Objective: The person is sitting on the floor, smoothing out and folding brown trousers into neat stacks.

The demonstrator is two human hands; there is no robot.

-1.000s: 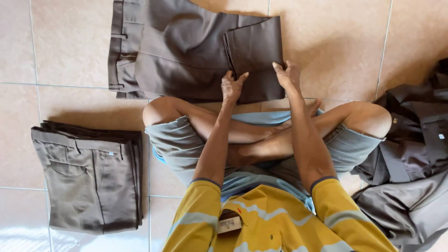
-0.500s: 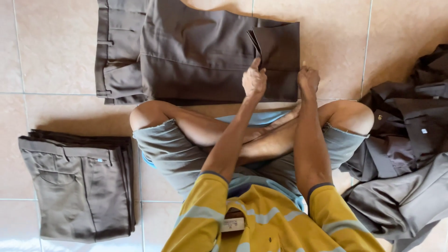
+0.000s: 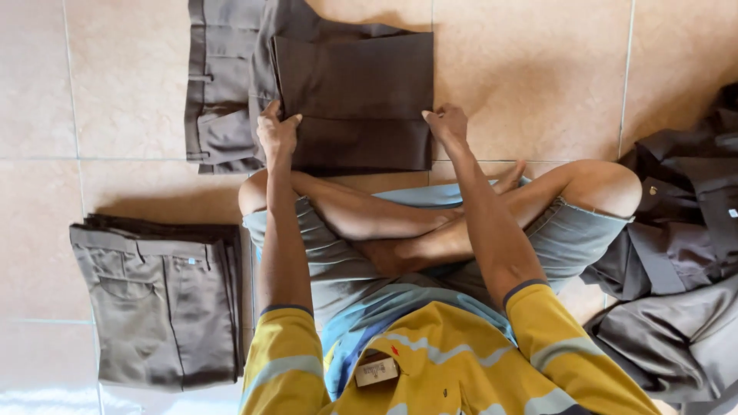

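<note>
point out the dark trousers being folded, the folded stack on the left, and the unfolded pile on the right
dark trousers (image 3: pixel 354 84), head view, on the folded-over leg panel
folded stack (image 3: pixel 165 307), head view, top trousers' front
unfolded pile (image 3: pixel 680 253), head view, crumpled dark cloth

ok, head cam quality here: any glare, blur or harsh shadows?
Head view: sharp, no motion blur on the left hand or right hand; warm, even light; soft shadows beside the folded trousers; pale glare on the floor tiles at lower left; the dark clothes pile loses detail.
</note>
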